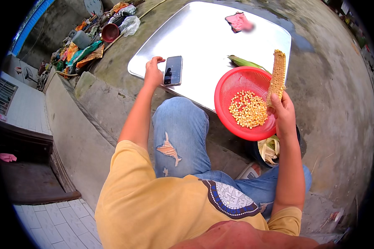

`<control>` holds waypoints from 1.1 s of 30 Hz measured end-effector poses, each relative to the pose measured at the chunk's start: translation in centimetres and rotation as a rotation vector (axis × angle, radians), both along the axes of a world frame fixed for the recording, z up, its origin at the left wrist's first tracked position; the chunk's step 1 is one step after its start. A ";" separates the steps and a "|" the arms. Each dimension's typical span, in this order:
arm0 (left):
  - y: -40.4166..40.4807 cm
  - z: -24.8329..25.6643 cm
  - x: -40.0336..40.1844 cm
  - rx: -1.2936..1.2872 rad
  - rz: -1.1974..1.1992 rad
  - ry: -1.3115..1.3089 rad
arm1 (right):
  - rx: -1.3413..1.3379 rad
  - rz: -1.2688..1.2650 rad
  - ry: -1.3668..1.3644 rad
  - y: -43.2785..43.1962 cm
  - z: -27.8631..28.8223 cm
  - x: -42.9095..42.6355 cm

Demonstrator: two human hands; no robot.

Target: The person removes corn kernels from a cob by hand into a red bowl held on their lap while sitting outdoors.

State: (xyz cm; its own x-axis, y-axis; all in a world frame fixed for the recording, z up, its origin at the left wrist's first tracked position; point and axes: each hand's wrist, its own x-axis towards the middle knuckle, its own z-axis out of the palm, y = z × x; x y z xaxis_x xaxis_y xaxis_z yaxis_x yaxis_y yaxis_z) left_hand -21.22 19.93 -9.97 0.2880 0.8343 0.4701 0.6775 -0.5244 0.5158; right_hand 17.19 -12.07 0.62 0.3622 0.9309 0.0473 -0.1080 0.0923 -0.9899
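My right hand [283, 109] grips a corn cob [278, 73] by its lower end, upright over the right rim of a red plastic colander [221, 90]. The side of the cob that faces me looks largely stripped of kernels. Loose yellow kernels [249, 109] lie in the colander, which rests at the near right edge of a shiny metal table [199, 37]. A green-husked ear of corn [244, 62] is just behind the colander. On the table's left part, my left hand [154, 70] is beside a smartphone [173, 71], fingers slightly curled, holding nothing.
A dark bucket [258, 155] with corn husks [269, 149] stands below the colander, near my foot. A pink cloth [237, 21] lies at the table's far side. Beyond the table at the left are a heap of bags, a grey jug [81, 39] and a red bowl [110, 32].
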 end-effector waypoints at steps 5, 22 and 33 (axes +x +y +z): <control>0.0 -0.1 -0.1 -0.031 -0.040 -0.045 | -0.002 0.013 0.007 -0.1 -0.1 0.1; -2.0 0.6 0.3 -0.158 -0.013 -0.191 | 0.026 0.037 0.000 -0.6 -0.1 -0.1; -9.0 11.5 8.7 -0.460 -0.248 -0.468 | -0.005 0.053 -0.039 -0.5 0.0 0.1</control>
